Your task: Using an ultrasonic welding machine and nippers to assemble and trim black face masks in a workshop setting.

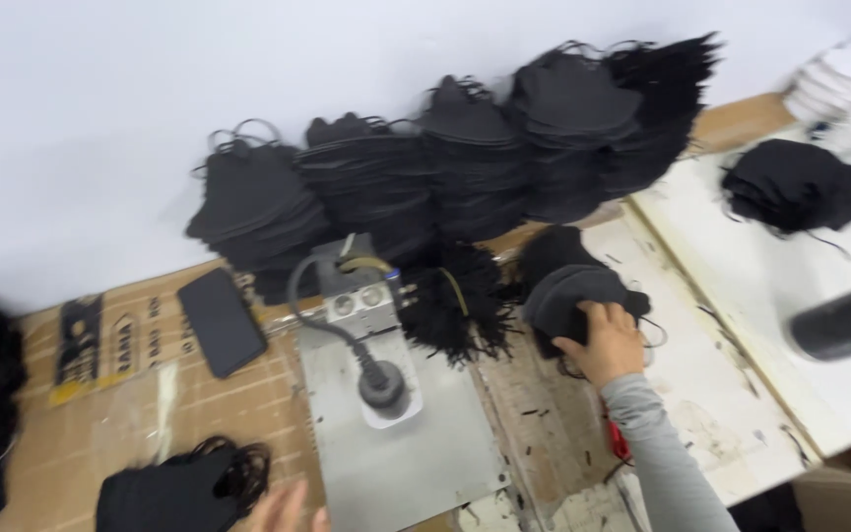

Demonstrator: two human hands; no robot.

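Item: workbench (248,404), brown-topped, set against a white wall; a white table adjoins it on the right.

Right hand (611,340): grey sleeve, reaching to the bench's right edge. Fingers curled down over a small bundle of black masks (573,296), gripping its near side; thumb hidden.

Left hand (283,510): only fingertips show at the bench's near edge, slightly spread, holding nothing that can be seen. They lie just beside a flat pile of black masks with ear loops (174,488) at the near left.

Centre: grey metal plate (416,453) carrying a small press unit (361,296) with a grey cable running to a round head (383,386). A tuft of black loops (455,300) sits beside the unit.

Back edge: tall row of stacked black masks (445,167) leaning on the wall.

Left side: black phone (221,322), lying flat; a yellow and black printed strip near it.

White table: another black heap (800,187), white stack at the far corner.

Handling note, as a judgement: the grip on the bundle looks best kept broad and from above, so the stack stays squared and the loose loops do not snag the neighbouring tuft.
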